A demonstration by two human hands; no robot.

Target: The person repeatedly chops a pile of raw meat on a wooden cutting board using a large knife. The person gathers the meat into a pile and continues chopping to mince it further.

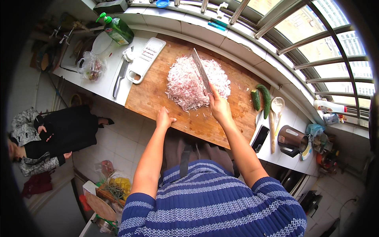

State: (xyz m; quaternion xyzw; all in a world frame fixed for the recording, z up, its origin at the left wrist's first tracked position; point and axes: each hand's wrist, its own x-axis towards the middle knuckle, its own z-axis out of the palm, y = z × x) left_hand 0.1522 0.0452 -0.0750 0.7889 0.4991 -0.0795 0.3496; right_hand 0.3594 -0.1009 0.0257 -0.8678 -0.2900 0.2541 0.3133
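My right hand (219, 106) grips a kitchen cleaver (202, 69), its blade lying over a large heap of finely chopped pink and white food (186, 81). That heap covers the middle of a wooden cutting board (148, 96). At the board's near edge rests my left hand (165, 119), fingers bent against the wood, with no tool in it. Two green cucumbers (266, 99) lie on the board's right end. A white grater (147, 59) overlaps the board's left end, and a knife with a grey handle (120, 78) lies beside it.
Left on the counter stand a green pump bottle (120, 31) and a plastic bag (92, 69) near the sink. To the right are a phone (260, 138), wooden spoons (271, 131) and a dark jug (291, 139). A barred window borders the far side. Another person (65, 127) is at the left.
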